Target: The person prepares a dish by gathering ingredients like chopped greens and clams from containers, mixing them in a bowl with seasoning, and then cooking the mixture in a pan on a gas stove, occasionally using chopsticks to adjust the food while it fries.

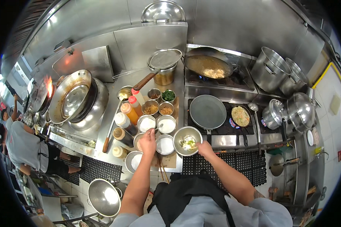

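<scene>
My left hand (147, 143) is closed on the handle of a small metal spoon (159, 127). The spoon's head is at a metal tub (172, 118) of white powder. Further tubs of white seasoning (146, 123) stand around that hand. My right hand (205, 150) grips the rim of a metal mixing bowl (188, 131), just right of the tubs. Inside the bowl lie chopped green and pale pieces (188, 143); whether egg is among them I cannot tell.
Squeeze bottles (129, 112) stand left of the tubs. On the stove are a grey frying pan (208, 111), a small pan of food (240, 115) over flame, and a wok of brown liquid (204, 63). A ladle (254, 113) lies at right. Another person (24, 142) works at far left near flames.
</scene>
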A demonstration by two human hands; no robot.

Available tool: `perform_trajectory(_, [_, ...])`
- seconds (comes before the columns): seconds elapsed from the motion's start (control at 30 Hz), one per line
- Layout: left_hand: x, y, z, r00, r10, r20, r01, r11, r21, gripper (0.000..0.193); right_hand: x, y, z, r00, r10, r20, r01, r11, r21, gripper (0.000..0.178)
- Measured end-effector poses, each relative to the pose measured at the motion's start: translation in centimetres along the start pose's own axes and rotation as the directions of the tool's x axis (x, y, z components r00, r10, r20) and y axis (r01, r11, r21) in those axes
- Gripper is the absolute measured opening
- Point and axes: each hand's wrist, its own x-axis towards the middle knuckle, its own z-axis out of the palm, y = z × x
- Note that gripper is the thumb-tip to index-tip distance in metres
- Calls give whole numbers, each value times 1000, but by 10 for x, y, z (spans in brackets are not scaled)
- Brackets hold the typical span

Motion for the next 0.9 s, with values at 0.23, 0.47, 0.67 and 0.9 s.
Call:
perform_trajectory(0.23, [10,-38,42,991,-120,-65,120,993,-4,25,-23,4,-27,997,47,-54,-48,999,-22,34])
perform_trajectory(0.47, [2,-27,47,919,-385,-79,352,895,-273,27,-8,45,-39,998,33,-59,-31,999,31,27])
perform_trajectory(0.67, [8,-62,48,880,-468,-81,376,790,-485,27,2,50,-34,998,-40,-57,38,999,-23,25])
perform_trajectory(0.9, [16,-71,24,816,-571,-92,349,613,-709,26,-23,0,-30,999,31,-44,-31,999,-8,39])
